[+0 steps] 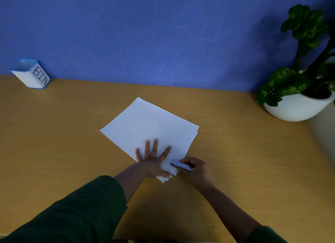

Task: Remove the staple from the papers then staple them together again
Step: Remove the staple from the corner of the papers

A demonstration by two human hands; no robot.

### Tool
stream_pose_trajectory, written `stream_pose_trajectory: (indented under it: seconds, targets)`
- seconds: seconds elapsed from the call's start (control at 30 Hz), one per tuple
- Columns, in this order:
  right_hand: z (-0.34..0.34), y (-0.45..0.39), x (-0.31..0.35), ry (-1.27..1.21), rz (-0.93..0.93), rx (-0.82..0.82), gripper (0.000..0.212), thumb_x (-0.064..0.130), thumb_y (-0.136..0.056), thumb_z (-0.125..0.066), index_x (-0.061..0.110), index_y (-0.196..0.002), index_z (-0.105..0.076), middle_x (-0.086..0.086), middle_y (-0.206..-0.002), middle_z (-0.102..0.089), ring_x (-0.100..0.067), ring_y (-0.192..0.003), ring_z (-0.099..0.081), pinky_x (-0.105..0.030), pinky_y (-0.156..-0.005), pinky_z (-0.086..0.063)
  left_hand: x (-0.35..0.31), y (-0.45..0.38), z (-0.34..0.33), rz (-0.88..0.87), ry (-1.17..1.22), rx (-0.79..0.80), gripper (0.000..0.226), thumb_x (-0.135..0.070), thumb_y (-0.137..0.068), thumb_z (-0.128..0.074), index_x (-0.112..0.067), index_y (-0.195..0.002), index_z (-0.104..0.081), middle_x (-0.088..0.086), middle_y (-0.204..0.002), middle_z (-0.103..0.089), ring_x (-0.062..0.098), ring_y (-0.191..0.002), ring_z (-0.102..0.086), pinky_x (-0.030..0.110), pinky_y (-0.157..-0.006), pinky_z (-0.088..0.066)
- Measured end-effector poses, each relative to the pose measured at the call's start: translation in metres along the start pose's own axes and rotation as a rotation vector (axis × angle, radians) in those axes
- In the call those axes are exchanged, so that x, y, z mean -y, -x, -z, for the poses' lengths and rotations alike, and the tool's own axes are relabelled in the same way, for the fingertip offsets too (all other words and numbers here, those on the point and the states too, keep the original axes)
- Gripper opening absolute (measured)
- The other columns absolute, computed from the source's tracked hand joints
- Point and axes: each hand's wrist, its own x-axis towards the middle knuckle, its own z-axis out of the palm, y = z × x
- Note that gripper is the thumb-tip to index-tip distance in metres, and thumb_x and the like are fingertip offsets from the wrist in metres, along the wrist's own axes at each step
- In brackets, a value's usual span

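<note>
The left hand (154, 161) is lying flat and released on the papers (150, 132), fingers spread and pointing away from the person, palm pressing the sheets down near their closest corner. Its thumb is reaching along the near edge of the stack, just above the corner tip, which is poking out beneath it. The right hand (195, 168) is clenching around a small blue stapler (181, 165), gripping its rear end with the fingers curled over it. The stapler's nose is pointing left and resting over the right edge of the papers near that same corner, between the left index finger and thumb. The two hands are sitting close together, with only the stapler's front and a strip of paper between them. The picture is too soft here to tell whether the stapler's mouth is actually biting the sheets or only touching them, and no staple is discernible.

The papers are lying turned like a diamond in the middle of the tan surface (63, 143), with the sheets slightly fanned at the right and near corners. Both forearms are coming in from the bottom edge in dark green sleeves (81, 212). A white box marked BIN (30, 74) is standing far left against the blue wall (163, 34), well apart from the papers. A potted plant (299, 83) is standing far right.
</note>
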Motion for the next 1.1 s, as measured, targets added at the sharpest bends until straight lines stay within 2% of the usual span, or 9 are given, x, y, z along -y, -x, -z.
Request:
stream_pose_trajectory:
  seconds: [0.1,0.2,0.53,0.67,0.87,1.0,1.1]
  targets:
    - [-0.003,0.0,0.002,0.184,0.051,0.012,0.023,0.025,-0.076,-0.073,0.024,-0.098,-0.071,0.01,-0.093,-0.069,-0.009,-0.082,-0.064,-0.026,-0.07,-0.055,0.0,-0.001,-0.001,0.002,-0.006,-0.004,0.103,-0.075,-0.077,-0.043,-0.039,-0.143,0.026,0.007,-0.146,0.046,0.037,-0.134,0.041,0.061,-0.11,0.011]
    - [-0.006,0.0,0.004,0.28,0.095,-0.003,0.021,0.027,-0.078,-0.07,0.025,-0.099,-0.07,0.008,-0.095,-0.07,-0.008,-0.08,-0.063,-0.021,-0.067,-0.053,0.001,-0.002,-0.003,0.007,-0.024,-0.016,0.103,-0.076,-0.077,-0.042,-0.039,-0.143,0.027,0.008,-0.147,0.045,0.038,-0.134,0.04,0.061,-0.111,0.01]
    - [-0.006,0.0,0.006,0.217,0.091,-0.003,0.022,0.028,-0.075,-0.071,0.028,-0.097,-0.071,0.013,-0.093,-0.07,-0.004,-0.08,-0.063,-0.026,-0.07,-0.057,0.002,-0.004,-0.005,-0.001,-0.009,-0.023,0.102,-0.076,-0.076,-0.043,-0.04,-0.143,0.025,0.007,-0.147,0.044,0.038,-0.134,0.04,0.062,-0.11,0.01]
    - [0.0,0.003,0.002,0.278,0.108,-0.007,0.019,0.025,-0.077,-0.07,0.025,-0.096,-0.07,0.01,-0.093,-0.07,-0.006,-0.078,-0.063,-0.014,-0.061,-0.045,0.003,-0.003,-0.004,-0.01,0.0,-0.015,0.103,-0.076,-0.077,-0.043,-0.04,-0.143,0.027,0.007,-0.146,0.046,0.037,-0.133,0.041,0.061,-0.11,0.011]
    - [-0.006,0.003,0.007,0.355,0.177,-0.028,0.016,0.027,-0.08,-0.067,0.024,-0.096,-0.07,0.008,-0.092,-0.071,-0.006,-0.075,-0.061,-0.007,-0.056,-0.034,0.001,-0.002,-0.002,0.0,-0.007,-0.008,0.102,-0.075,-0.077,-0.043,-0.039,-0.143,0.027,0.007,-0.146,0.046,0.038,-0.134,0.041,0.061,-0.111,0.011]
    - [-0.007,0.002,0.007,0.309,0.16,-0.028,0.018,0.028,-0.078,-0.069,0.026,-0.096,-0.07,0.011,-0.091,-0.07,-0.002,-0.074,-0.06,-0.009,-0.057,-0.041,-0.001,0.001,0.0,0.005,-0.011,-0.003,0.102,-0.074,-0.078,-0.043,-0.038,-0.144,0.025,0.008,-0.147,0.045,0.038,-0.134,0.04,0.061,-0.111,0.01]
    - [-0.005,0.001,0.005,0.195,0.084,0.018,0.02,0.029,-0.076,-0.072,0.028,-0.095,-0.07,0.013,-0.091,-0.069,-0.004,-0.078,-0.062,-0.023,-0.067,-0.055,-0.002,0.002,0.003,0.006,-0.004,0.014,0.103,-0.074,-0.078,-0.044,-0.038,-0.143,0.026,0.008,-0.146,0.046,0.037,-0.134,0.041,0.061,-0.111,0.011]
